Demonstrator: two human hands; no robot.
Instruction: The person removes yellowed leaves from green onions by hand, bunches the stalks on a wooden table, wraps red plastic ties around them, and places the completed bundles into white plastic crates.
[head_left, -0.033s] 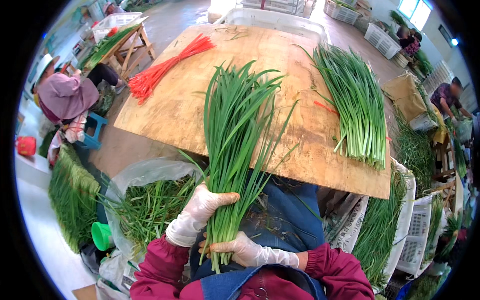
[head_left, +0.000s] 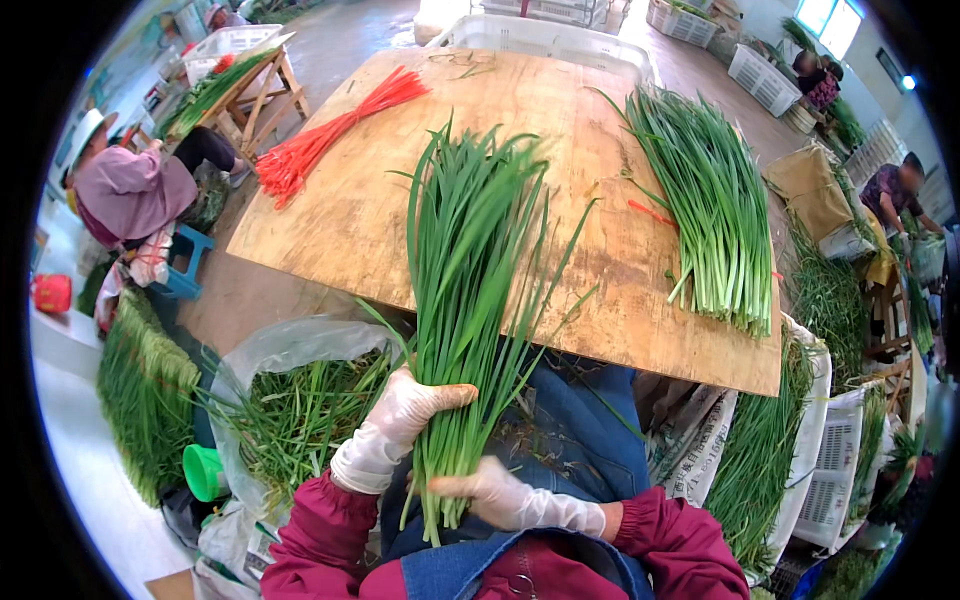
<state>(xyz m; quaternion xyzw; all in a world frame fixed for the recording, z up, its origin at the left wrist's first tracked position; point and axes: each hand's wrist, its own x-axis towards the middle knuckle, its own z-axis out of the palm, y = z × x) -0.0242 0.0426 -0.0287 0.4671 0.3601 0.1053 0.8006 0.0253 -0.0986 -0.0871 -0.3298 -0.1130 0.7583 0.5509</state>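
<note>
A bunch of long, flat-leaved Chinese chives (head_left: 465, 270) stands nearly upright over my lap, its leaf tips reaching above the wooden board. Both hands wear thin whitish gloves. My left hand (head_left: 405, 410) is wrapped round the bunch at mid-height, thumb across the front. Lower down, my right hand (head_left: 490, 492) grips the pale stalk ends from the right; its thumb lies over them and its other fingers are mostly hidden behind. A second bundle of chives (head_left: 705, 215) lies on the board's right side, with a red tie strip near it.
The board (head_left: 330, 235) carries a sheaf of red tie strips (head_left: 335, 140) at its left. Loose greens fill a plastic-lined container (head_left: 300, 420) beside my left arm. More chives (head_left: 765, 450) stand in a white sack at right. A person (head_left: 135, 185) sits at far left.
My right hand has shifted slightly up and right along the stalks, its thumb raised a little. The upper leaves have moved slightly. My left hand stays in place.
</note>
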